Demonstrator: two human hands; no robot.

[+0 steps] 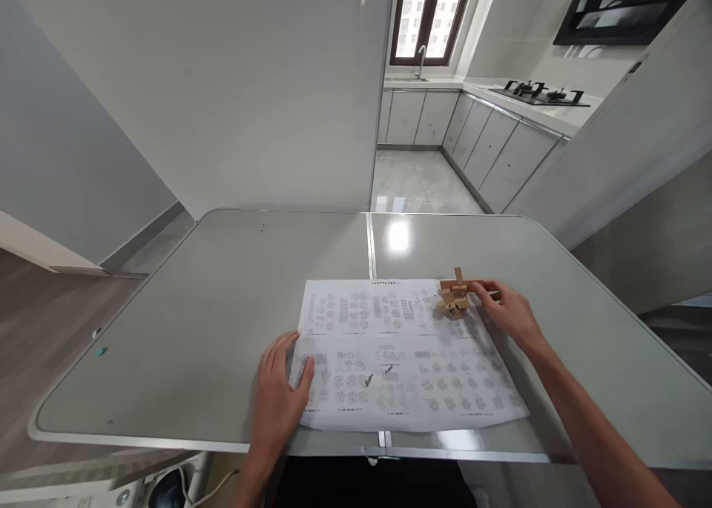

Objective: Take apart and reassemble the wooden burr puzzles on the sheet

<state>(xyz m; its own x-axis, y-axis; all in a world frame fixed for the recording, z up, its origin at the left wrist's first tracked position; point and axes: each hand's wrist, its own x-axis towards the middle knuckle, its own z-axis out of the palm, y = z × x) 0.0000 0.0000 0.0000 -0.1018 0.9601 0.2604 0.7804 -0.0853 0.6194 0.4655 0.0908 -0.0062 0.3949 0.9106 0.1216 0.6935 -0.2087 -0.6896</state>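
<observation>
A large white instruction sheet (356, 345) with rows of small printed diagrams and text lies on the table. On its upper right part stands a wooden interlocking puzzle (455, 300), made of light brown notched sticks that jut out in several directions. My right hand (509, 311) pinches a stick at the puzzle's right side between thumb and fingers; whether that stick is seated in the rest I cannot tell. At the sheet's left edge my left hand (281, 382) rests with thumb and fingers apart, the thumb lying on the paper.
The grey-green folding table (194, 330) has a metal rim and a centre seam. A small teal bit (101, 351) lies near its left edge. Beyond the table are a white wall (250, 107) and a kitchen with a gas hob (539, 93).
</observation>
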